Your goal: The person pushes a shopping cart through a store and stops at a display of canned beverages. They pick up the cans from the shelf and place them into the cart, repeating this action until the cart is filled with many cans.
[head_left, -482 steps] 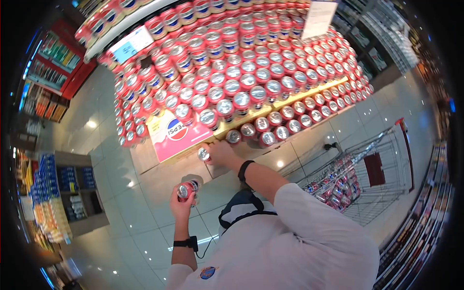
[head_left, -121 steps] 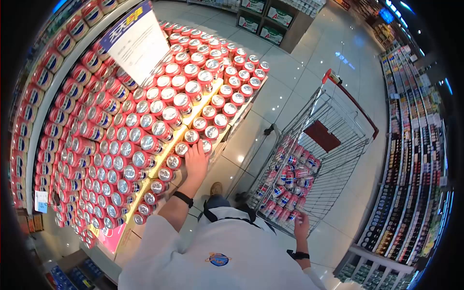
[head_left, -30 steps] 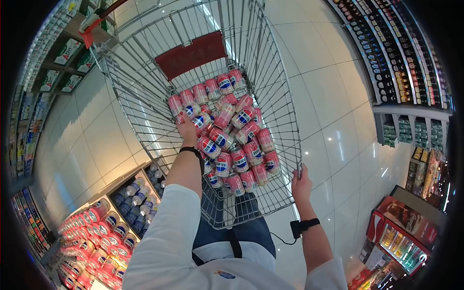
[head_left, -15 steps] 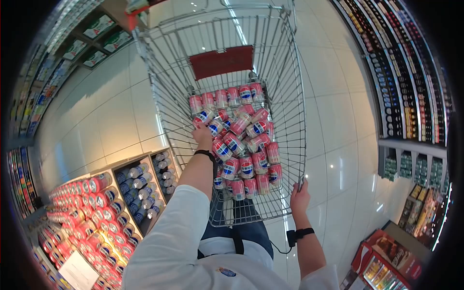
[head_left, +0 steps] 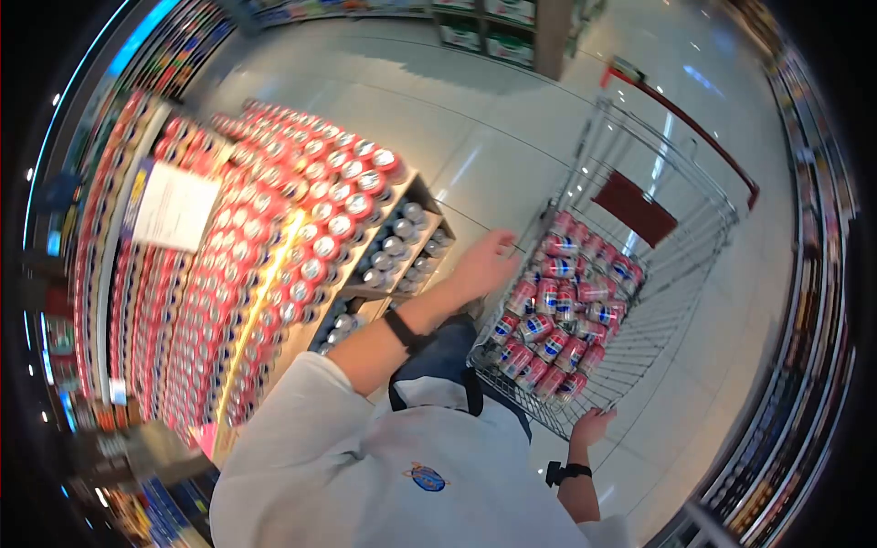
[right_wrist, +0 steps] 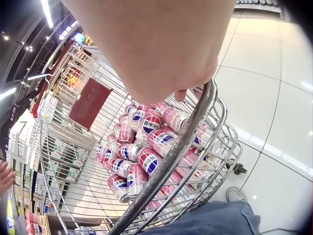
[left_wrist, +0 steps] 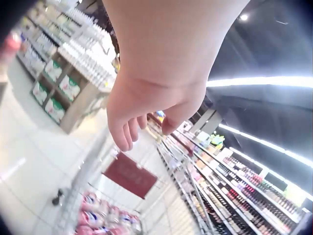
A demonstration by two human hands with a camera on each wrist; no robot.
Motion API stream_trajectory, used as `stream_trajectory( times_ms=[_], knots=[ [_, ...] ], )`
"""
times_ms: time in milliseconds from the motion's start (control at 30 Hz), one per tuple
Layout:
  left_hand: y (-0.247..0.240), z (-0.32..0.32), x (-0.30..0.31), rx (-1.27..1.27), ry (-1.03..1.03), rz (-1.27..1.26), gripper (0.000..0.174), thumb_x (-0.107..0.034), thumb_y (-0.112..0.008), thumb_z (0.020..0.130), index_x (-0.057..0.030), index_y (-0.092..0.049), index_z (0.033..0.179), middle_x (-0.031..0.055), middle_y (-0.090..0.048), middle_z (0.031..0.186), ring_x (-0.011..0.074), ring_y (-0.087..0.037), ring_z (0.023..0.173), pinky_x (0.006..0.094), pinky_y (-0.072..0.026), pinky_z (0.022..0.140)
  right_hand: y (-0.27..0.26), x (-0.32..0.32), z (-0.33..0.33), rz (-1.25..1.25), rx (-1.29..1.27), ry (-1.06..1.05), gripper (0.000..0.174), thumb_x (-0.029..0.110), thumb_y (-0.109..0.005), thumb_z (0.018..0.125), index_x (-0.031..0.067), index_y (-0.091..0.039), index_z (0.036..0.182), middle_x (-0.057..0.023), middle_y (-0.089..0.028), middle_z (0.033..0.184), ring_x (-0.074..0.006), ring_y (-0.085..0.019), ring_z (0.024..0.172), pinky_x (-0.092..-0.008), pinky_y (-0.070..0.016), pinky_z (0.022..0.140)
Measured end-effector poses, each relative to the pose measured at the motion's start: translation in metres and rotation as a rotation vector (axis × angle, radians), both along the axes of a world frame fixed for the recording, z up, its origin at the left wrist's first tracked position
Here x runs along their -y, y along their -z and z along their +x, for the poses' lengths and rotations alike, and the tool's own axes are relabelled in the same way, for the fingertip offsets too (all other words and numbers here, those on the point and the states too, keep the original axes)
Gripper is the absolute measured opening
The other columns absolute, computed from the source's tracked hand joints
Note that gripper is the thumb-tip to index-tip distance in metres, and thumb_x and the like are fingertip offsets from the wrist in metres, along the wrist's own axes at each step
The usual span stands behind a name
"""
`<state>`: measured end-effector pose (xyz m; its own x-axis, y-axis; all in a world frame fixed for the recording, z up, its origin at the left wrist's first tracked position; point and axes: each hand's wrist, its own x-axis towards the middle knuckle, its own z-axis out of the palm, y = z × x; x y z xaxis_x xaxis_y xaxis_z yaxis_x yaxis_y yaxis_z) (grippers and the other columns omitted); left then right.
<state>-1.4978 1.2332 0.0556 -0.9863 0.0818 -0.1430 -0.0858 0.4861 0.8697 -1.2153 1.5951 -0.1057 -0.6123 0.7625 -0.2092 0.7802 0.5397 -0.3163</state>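
Observation:
My left hand [head_left: 491, 265] is in the air between the can display and the shopping cart [head_left: 637, 208]. Its fingers hang loosely bent with nothing in them, as the left wrist view of the hand [left_wrist: 146, 110] confirms. At the cart's near right corner, my right hand [head_left: 594, 426] holds the metal rim [right_wrist: 163, 171]; in the right wrist view its fingers are mostly hidden behind the wrist. Pink Pepsi cans [head_left: 553, 342] lie heaped on the cart's floor, many on their sides.
A large stepped display of pink cans [head_left: 315, 269] stands on the left, with bottles [head_left: 393, 247] in wooden compartments at its end. A white sign [head_left: 174, 205] stands among the cans. Tall shelves run along the right, and a carton shelf [head_left: 507, 46] stands ahead.
My left hand has come out of the cart, away from the cans, and moved left beside it. The view has swung left toward the display. The right hand stays at the cart's rim.

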Motion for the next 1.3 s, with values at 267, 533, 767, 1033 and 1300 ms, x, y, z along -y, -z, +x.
stream_trajectory(
  times_ms=[267,533,767,1033,1300],
  knots=[
    [0.005,0.133,0.253,-0.211,-0.496,-0.753,0.063,-0.027,-0.083,0.077,-0.0057,-0.056,0.13,0.018,-0.062,0.122,0.0375,-0.057,0.116,0.0477,-0.0459,0.1,0.014,-0.025,0.005,-0.114,-0.023,-0.088,0.059,0.01,-0.053,0.096,-0.0034,-0.026,0.147,-0.0307,-0.068,0.093,-0.0477,-0.068,0.085,-0.0558,-0.0522,0.072],
    [0.038,0.204,0.35,-0.087,-0.616,-0.999,0.077,-0.039,-0.085,0.074,-0.0129,-0.054,0.139,0.0149,-0.054,0.129,0.0351,-0.051,0.122,0.0486,-0.0401,0.103,-0.017,-0.035,-0.012,0.107,0.486,-0.325,0.087,0.025,-0.07,0.088,-0.0085,-0.016,0.148,-0.0338,-0.055,0.125,-0.0489,-0.061,0.112,-0.0526,-0.0525,0.096],
    [0.059,0.224,0.361,-0.311,-0.595,-0.901,0.069,-0.043,-0.086,0.072,-0.0148,-0.061,0.129,0.0106,-0.054,0.115,0.0313,-0.055,0.105,0.0501,-0.0439,0.094,-0.038,0.002,-0.05,0.319,0.421,-0.156,0.093,0.03,-0.072,0.081,-0.0029,-0.02,0.15,-0.0296,-0.048,0.137,-0.0446,-0.051,0.127,-0.0519,-0.0444,0.106],
    [0.061,0.235,0.366,-0.249,-0.563,-1.053,0.07,-0.047,-0.081,0.075,-0.0152,-0.058,0.133,0.0081,-0.056,0.117,0.0304,-0.052,0.112,0.0492,-0.0409,0.096,-0.125,0.192,-0.223,0.081,-0.626,-1.006,0.061,0.008,-0.071,0.082,-0.0045,-0.048,0.138,-0.023,-0.054,0.136,-0.0396,-0.049,0.127,-0.0497,-0.0348,0.111],
    [0.077,0.234,0.372,-0.223,-0.517,-0.968,0.081,-0.043,-0.083,0.075,-0.0105,-0.05,0.141,0.0088,-0.058,0.12,0.0306,-0.055,0.11,0.046,-0.0418,0.095,-0.201,0.503,-0.284,-0.329,-0.58,-1.944,0.054,0.02,-0.075,0.078,0.0098,-0.059,0.128,-0.0143,-0.058,0.125,-0.0357,-0.054,0.118,-0.0467,-0.042,0.103]
  ],
)
